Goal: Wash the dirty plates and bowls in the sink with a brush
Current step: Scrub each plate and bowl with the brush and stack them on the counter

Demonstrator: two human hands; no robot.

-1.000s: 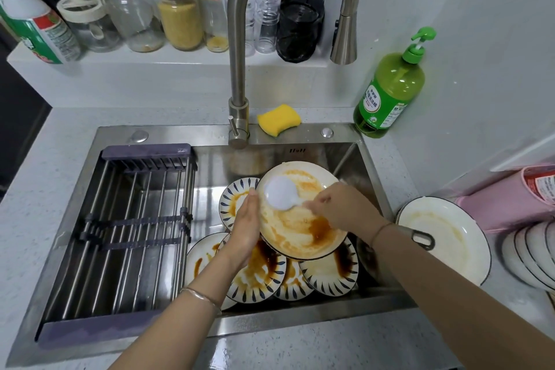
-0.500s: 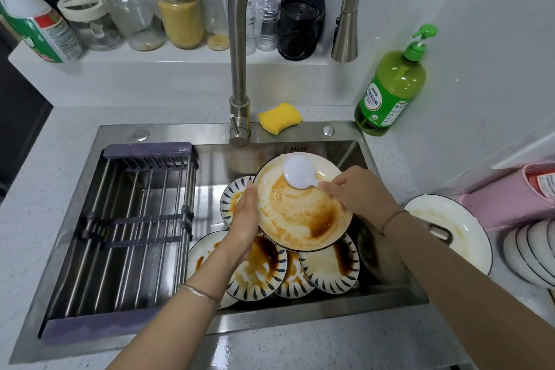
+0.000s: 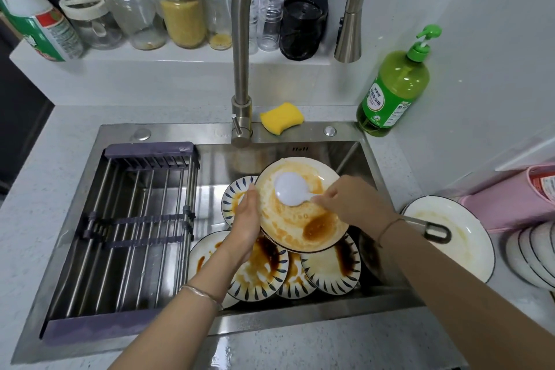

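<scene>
Your left hand (image 3: 246, 216) grips the plate (image 3: 300, 231) by the rim, fingers tucked behind it, and holds it tilted over the sink (image 3: 377, 165) just in front of the tap (image 3: 240, 69). The plate's far edge is raised toward the tap and its soiled face is turned up at you. Your right hand (image 3: 351, 201) pinches the short handle of the brush (image 3: 289, 189), whose round white head lies flat on the half of the plate nearer the tap. The brush's long axis runs across the plate, from the head back to your right fingers at the opposite rim from your left hand. What matters for the next stroke, as I judge it, is the dark sauce patch. It sits on the half of the plate farther from the tap, just under your right hand and nearer to you than the brush head. So the head probably has to be drawn back toward you, away from the tap, while your left hand braces the rim against the push. Below the plate, farther from the tap, other dirty plates (image 3: 330, 267) lie overlapping in the sink, so most of the washing appears to remain.
</scene>
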